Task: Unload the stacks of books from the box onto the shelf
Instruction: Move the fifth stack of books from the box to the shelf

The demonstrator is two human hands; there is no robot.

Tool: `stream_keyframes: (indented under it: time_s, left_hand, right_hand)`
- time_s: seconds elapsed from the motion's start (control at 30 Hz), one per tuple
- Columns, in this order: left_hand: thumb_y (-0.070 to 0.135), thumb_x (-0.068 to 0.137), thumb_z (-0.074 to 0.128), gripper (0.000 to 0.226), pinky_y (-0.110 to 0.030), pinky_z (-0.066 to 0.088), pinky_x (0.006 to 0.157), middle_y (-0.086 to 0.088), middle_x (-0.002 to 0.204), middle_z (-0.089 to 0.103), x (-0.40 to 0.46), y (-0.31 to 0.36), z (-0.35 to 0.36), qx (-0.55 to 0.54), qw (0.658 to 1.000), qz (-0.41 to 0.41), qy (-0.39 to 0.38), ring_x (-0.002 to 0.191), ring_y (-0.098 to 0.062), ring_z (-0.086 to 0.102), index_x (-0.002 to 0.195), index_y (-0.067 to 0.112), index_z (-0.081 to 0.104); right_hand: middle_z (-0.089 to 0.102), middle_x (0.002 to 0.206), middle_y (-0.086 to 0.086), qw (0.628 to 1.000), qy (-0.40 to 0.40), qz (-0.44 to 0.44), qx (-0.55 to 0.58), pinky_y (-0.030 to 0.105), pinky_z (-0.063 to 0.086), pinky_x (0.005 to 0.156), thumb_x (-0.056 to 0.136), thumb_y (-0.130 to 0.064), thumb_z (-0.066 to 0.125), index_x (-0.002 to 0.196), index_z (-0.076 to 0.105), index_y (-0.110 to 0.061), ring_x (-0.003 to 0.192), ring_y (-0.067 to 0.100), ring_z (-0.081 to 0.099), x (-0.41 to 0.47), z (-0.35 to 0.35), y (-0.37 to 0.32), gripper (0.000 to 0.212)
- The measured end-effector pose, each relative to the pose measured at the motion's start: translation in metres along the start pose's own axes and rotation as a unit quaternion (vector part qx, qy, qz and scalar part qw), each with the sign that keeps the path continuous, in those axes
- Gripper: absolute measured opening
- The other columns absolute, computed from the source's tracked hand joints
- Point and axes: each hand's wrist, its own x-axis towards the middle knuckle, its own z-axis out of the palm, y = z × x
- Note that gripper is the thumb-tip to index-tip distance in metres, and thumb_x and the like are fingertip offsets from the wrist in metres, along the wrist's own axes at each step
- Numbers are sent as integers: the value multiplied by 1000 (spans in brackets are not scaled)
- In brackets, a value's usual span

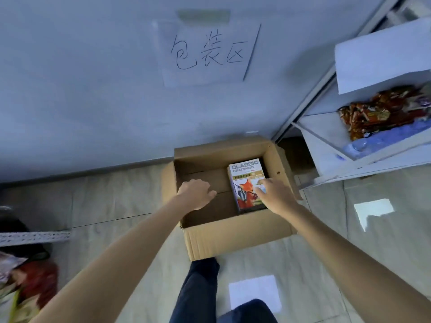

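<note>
An open cardboard box (pixel 233 238) stands on the floor against the wall. Inside it, on the right, lies a stack of books (pixel 245 180) whose top cover reads "Classic Readings" and shows a fox. My right hand (pixel 275 194) reaches into the box, its fingers resting on the right side of the top cover. My left hand (pixel 196 194) hovers over the bare left half of the box, fingers loosely curled downward and holding nothing. The white shelf unit (pixel 331 145) stands to the right of the box.
The shelf holds orange snack packets (pixel 377 110) and a blue wrapped pack (pixel 384 138), with a white box (pixel 382 57) above. A paper sign (pixel 207 52) hangs on the wall. Bags (pixel 25 283) sit at the lower left. My legs (pixel 203 290) stand before the box.
</note>
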Motion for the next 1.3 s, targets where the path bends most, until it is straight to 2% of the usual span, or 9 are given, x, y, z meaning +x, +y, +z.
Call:
stream_keyframes:
  time_s: [0.3, 0.43, 0.57, 0.7, 0.77, 0.83, 0.93, 1.17, 1.3]
  left_hand:
    - [46, 99, 34, 52, -42, 44, 99, -12, 132, 59, 145, 12, 102, -66, 984, -58, -158, 121, -31, 54, 130, 11, 55]
    - [48, 99, 33, 54, -40, 44, 100, -11, 133, 58, 206, 17, 156, -142, 966, -110, -183, 121, -29, 54, 131, 10, 55]
    - [46, 101, 28, 57, -38, 38, 104, -14, 143, 50, 263, 29, 196, -224, 943, -148, -194, 130, -32, 47, 138, 8, 47]
    - [54, 98, 31, 66, -38, 33, 108, -12, 153, 39, 315, 45, 228, -343, 899, -220, -159, 139, -31, 38, 148, 11, 35]
    - [57, 97, 34, 69, -38, 35, 107, -11, 151, 42, 337, 56, 243, -408, 868, -244, -143, 137, -31, 42, 149, 11, 34]
    - [54, 97, 38, 62, -36, 40, 101, -11, 142, 53, 353, 66, 251, -464, 841, -254, -113, 127, -30, 52, 142, 13, 43]
    - [52, 96, 41, 55, -38, 50, 92, -16, 124, 62, 362, 82, 256, -460, 836, -294, -49, 109, -32, 62, 127, 8, 53]
    - [46, 93, 50, 63, -40, 39, 102, -19, 144, 42, 355, 109, 260, -463, 811, -357, 35, 134, -31, 40, 136, 1, 44]
    - [46, 91, 53, 65, -40, 39, 103, -18, 145, 42, 351, 113, 252, -482, 794, -367, 41, 132, -31, 43, 138, 2, 43]
  right_hand:
    - [54, 133, 13, 988, -112, 82, 68, 42, 47, 96, 98, -40, 36, 133, 49, -8, 117, 30, 54, 121, 94, 69, 49]
    - [43, 145, 16, 973, -133, 135, 130, 41, 39, 106, 98, -38, 41, 142, 41, -7, 132, 33, 43, 185, 141, 101, 54]
    - [46, 143, 18, 960, -135, 181, 165, 40, 38, 106, 96, -37, 46, 139, 42, -4, 132, 33, 44, 241, 187, 131, 55]
    - [40, 148, 21, 943, -135, 224, 207, 43, 34, 110, 95, -37, 49, 144, 32, 0, 135, 35, 40, 283, 227, 154, 64]
    - [42, 147, 21, 929, -139, 238, 249, 43, 35, 109, 95, -38, 51, 143, 33, 2, 134, 35, 42, 297, 246, 164, 65]
    - [49, 140, 21, 915, -138, 250, 284, 37, 40, 102, 95, -37, 51, 137, 37, 3, 127, 35, 49, 306, 261, 169, 60]
    - [57, 130, 21, 903, -132, 272, 306, 36, 43, 91, 95, -38, 50, 129, 42, 3, 118, 36, 55, 309, 273, 171, 54]
    - [60, 124, 17, 890, -115, 303, 321, 35, 44, 84, 90, -41, 56, 122, 49, -1, 111, 35, 59, 308, 283, 172, 52]
    - [62, 123, 16, 882, -102, 316, 335, 33, 46, 83, 89, -37, 60, 120, 53, -4, 109, 34, 61, 311, 278, 169, 46]
